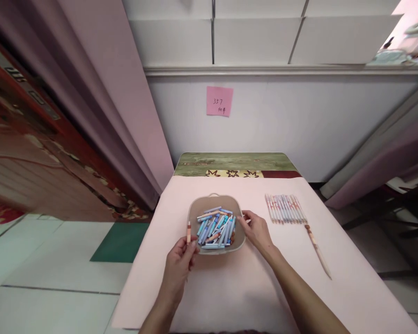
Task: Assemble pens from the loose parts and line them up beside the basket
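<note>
A beige basket (214,202) stands on the pink-covered table (230,297), holding many blue, lilac and brown pens or pen parts (216,228). At the basket's near left corner, my left hand (181,255) pinches an upright peach-and-brown pen (189,232). My right hand (256,227) has its fingers on the basket's right rim, thumb and fingertips gripping the edge. To the right lies a row of slim pens (284,208) side by side. One long cream pen with a brown top (317,250) rests slantwise below that row.
Behind the pink cover shows the table's green wood-patterned far end (237,161). A pink note (219,101) is stuck on the white wall. Purple curtains (125,93) hang at the left, above a green mat (120,242) on the tiled floor. Dark furniture stands at the right.
</note>
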### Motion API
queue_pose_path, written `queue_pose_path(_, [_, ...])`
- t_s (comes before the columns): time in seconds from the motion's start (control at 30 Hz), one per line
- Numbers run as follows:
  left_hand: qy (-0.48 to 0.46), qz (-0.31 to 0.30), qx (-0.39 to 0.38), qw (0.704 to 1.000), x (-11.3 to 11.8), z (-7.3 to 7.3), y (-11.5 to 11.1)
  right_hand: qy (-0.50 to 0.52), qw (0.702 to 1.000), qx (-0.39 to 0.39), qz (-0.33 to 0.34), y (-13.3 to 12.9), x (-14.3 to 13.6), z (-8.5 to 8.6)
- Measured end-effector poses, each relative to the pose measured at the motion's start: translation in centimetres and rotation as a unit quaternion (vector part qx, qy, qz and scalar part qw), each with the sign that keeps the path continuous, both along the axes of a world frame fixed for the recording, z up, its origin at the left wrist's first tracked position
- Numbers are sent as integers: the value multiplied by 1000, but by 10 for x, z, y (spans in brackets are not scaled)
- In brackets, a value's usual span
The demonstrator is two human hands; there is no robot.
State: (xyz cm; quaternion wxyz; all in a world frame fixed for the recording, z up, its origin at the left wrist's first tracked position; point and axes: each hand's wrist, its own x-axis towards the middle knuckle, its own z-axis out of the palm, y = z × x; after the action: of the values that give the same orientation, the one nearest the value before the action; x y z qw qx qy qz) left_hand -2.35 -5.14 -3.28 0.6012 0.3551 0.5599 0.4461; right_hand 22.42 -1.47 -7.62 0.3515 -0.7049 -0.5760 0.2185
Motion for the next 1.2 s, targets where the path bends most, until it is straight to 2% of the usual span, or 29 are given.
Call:
queue_pose_path(0.17, [-56,-2,-4,998,4,4,-6,-106,992,45,-55,1,1,11])
queue_pose_path(0.33, [-108,0,-9,994,3,6,-8,-167,984,-60,-13,4,-7,13])
queue_pose_path(0.4, [-135,1,-5,991,4,8,-7,-167,983,-71,14,7,-8,9])
queue_pose_path(0.53, [-207,7,31,978,11,12,1,-161,984,-60,41,14,-6,3])
queue_pose_path(0.63, [-255,-4,44,966,16,10,6,-149,987,-53,34,12,-1,3])
queue_pose_path(0.8, [-267,-7,12,964,7,5,-8,-180,983,38,-6,0,4,21])
queue_pose_path(0.9, [-242,28,-10,970,0,7,-20,-243,967,31,68,-1,0,37])
queue_pose_path(1.0, [-219,49,-17,974,-2,11,-26,-336,921,-42,190,8,-13,46])
queue_pose_path(1.07, [-210,53,-17,976,-2,13,-27,-371,895,-79,233,16,-23,45])
queue_pose_path(1.2, [-200,42,-4,979,-1,15,-28,-391,877,-103,261,25,-39,37])
